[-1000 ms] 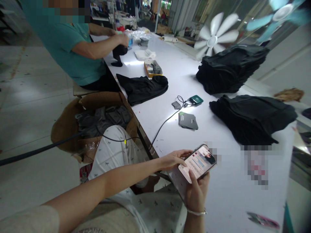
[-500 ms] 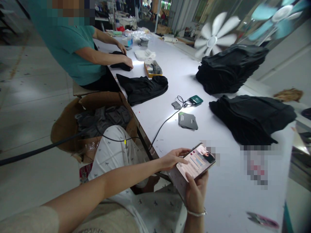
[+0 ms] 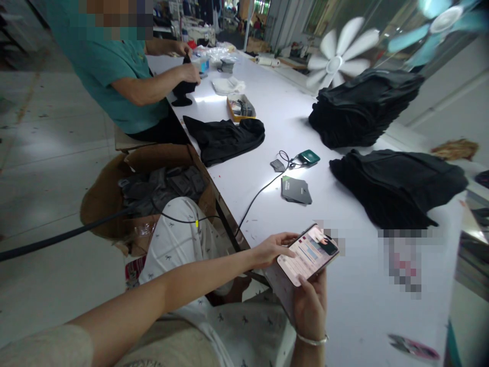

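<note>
A smartphone (image 3: 308,255) with a lit screen is held between both hands over the front of the white table (image 3: 359,285). My left hand (image 3: 277,250) grips its left end, the thumb lying over the screen. Around the lower edge of the phone wraps my right hand (image 3: 311,300), thumb at the screen's edge and a bracelet at the wrist. Beyond the phone lie a stack of dark tags (image 3: 296,190), a small grey piece (image 3: 277,165) and a green device (image 3: 308,157) with a black cable.
Piles of black fabric (image 3: 397,183) stand at the right. A black garment (image 3: 229,138) and a yellow box (image 3: 241,107) lie farther back. Pink-handled snips (image 3: 414,347) are near right. A person in teal (image 3: 130,66) handles dark fabric. A carton (image 3: 103,204) stands left.
My right thumb has shifted slightly right and down along the phone's edge. The other person's hands have moved back and up, lifting the dark fabric.
</note>
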`<state>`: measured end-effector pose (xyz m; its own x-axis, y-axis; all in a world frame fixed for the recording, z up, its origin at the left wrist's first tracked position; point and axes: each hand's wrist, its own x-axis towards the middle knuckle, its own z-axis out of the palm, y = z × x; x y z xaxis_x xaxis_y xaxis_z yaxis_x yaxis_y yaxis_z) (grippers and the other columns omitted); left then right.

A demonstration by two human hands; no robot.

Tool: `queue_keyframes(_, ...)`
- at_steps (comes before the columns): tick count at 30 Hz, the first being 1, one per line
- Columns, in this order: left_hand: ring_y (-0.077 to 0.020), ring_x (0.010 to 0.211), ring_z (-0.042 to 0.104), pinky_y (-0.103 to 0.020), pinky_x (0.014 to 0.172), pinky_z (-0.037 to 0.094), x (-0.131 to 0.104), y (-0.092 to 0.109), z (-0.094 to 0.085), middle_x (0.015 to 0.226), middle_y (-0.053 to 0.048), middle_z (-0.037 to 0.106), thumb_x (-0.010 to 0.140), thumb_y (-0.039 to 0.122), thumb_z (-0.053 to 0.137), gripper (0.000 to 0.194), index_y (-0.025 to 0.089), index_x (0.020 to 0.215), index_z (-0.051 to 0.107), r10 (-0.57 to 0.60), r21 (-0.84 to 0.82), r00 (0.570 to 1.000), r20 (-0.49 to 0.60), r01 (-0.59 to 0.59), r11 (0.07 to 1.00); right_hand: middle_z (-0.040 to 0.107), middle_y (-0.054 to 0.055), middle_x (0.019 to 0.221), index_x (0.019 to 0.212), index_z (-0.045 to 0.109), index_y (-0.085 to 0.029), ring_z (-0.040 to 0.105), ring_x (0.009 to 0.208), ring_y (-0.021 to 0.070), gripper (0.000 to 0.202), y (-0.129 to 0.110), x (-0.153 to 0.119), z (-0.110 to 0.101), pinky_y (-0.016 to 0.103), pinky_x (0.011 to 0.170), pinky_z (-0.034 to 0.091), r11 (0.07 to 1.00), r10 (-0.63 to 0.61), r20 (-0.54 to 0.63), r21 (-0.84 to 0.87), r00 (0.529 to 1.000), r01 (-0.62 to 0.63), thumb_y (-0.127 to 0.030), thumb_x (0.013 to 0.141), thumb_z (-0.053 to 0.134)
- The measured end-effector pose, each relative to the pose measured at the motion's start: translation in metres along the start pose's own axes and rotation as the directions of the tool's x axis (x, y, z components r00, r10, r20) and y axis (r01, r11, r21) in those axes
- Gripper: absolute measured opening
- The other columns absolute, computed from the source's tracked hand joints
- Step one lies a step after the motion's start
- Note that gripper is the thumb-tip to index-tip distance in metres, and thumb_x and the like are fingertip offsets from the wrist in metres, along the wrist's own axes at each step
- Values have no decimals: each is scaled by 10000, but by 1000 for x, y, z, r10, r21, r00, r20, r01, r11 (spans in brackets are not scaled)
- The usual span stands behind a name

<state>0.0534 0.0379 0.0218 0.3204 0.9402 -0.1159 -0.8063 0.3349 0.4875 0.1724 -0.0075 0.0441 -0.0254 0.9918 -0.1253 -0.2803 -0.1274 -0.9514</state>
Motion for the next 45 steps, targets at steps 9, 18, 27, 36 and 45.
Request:
queue_keyframes(9, -168, 867, 569, -278, 753, 403, -4, 4, 2, 979, -73, 607, 537, 26, 678, 537, 149, 1050, 575, -51, 48, 996, 77, 48, 998, 509, 85, 1183, 1211, 408, -208, 511, 1039, 214, 442, 17, 9, -5, 441, 908, 381, 985, -103, -180, -153, 978, 76, -313, 793, 507)
queue_keyframes(18, -164, 892, 560, -274, 767, 408, -2, 4, 2, 1003, -77, 600, 519, 19, 669, 544, 143, 1041, 575, -49, 27, 996, 78, 47, 999, 486, 70, 1214, 1213, 393, -235, 493, 1066, 201, 460, 14, 7, -3, 437, 943, 344, 992, -96, -158, -92, 983, 82, -276, 779, 539)
queue_keyframes(27, -176, 901, 563, -288, 780, 405, -1, 3, -2, 1010, -77, 595, 532, 10, 645, 536, 144, 1045, 568, -41, 4, 997, 71, 41, 999, 433, 89, 1281, 1282, 324, -233, 425, 1147, 237, 653, 12, 5, -3, 493, 981, 273, 990, -83, -74, -124, 994, 73, -228, 697, 616)
queue_keyframes(36, -172, 893, 567, -283, 779, 410, -3, 6, 5, 1057, -89, 586, 560, 24, 634, 460, 136, 1003, 595, -16, 0, 1000, -27, 16, 1000, 410, 75, 1311, 1314, 286, -286, 403, 1171, 251, 714, 2, -1, -3, 487, 983, 276, 1000, 7, 31, -29, 999, -6, -215, 690, 625)
queue_keyframes(45, -137, 786, 570, -274, 744, 407, -2, 6, 6, 969, -72, 602, 578, 72, 658, 416, 128, 987, 605, -33, -8, 996, -81, 33, 999, 414, 69, 1309, 1310, 293, -296, 397, 1177, 250, 711, 1, -2, -1, 476, 987, 279, 1000, 15, 12, -23, 1000, -15, -213, 687, 627)
